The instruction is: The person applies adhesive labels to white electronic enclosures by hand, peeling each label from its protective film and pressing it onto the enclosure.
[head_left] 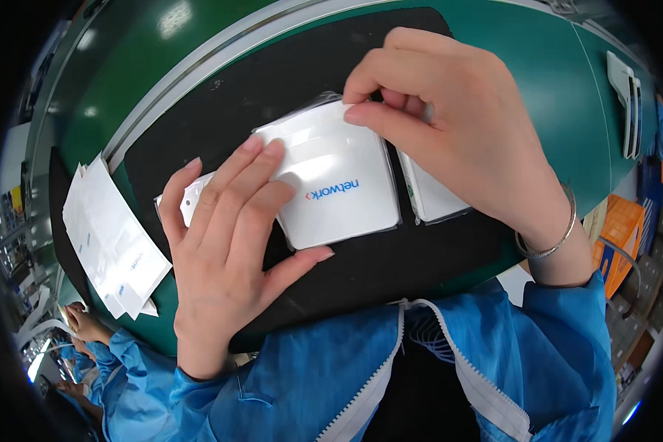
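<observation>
A flat white square device with rounded corners (339, 214), printed in blue with a small red mark, lies in a clear plastic bag (313, 107) on the black mat. The fingers of my left hand (225, 228) are spread over the device's left side, thumb stretched along its lower edge. At the far right corner, my right hand (449, 118) pinches the edge of the bag between thumb and forefinger. Another white device in clear plastic (435, 191) sits just to the right, partly beneath my right hand. Behind my left fingers shows part of a white piece with small holes (189, 205).
A black mat (390, 272) covers part of the green table (560, 110). Loose white printed sheets or bags (114, 243) are stacked at the left. White curved pieces (626, 103) stand at the far right, above an orange box (626, 228). Another person's hand (87, 324) shows at the lower left.
</observation>
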The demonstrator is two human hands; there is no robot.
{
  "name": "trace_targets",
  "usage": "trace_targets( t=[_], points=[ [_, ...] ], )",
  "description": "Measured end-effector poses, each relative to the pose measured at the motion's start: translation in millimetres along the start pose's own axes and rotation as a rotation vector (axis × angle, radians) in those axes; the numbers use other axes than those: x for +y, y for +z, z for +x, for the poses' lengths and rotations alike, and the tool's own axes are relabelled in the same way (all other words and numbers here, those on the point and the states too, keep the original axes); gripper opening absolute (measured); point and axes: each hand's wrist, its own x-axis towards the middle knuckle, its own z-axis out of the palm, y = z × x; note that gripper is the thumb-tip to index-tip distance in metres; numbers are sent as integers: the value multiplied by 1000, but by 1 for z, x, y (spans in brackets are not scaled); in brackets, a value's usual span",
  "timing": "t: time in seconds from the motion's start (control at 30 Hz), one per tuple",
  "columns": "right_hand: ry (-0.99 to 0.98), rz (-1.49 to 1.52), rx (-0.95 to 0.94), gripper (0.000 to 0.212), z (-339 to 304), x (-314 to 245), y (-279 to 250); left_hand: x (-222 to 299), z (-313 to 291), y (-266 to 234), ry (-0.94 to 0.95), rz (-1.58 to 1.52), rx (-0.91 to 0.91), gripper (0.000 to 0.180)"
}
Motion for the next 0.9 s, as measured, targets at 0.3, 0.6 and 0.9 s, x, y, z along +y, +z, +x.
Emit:
trace_targets(
  t=[0.3, 0.6, 0.9],
  points=[
    [-27, -42, 24, 12, -3, -2, 0, 3, 0, -2, 0, 6, -26, 65],
    [50, -126, 214, 20, -7, 0, -17, 3, -4, -4, -21, -20, -44, 64],
    [-326, -401, 80, 21, -21, 1, -25, -3, -14, -2, 81, -81, 5, 46]
  ],
)
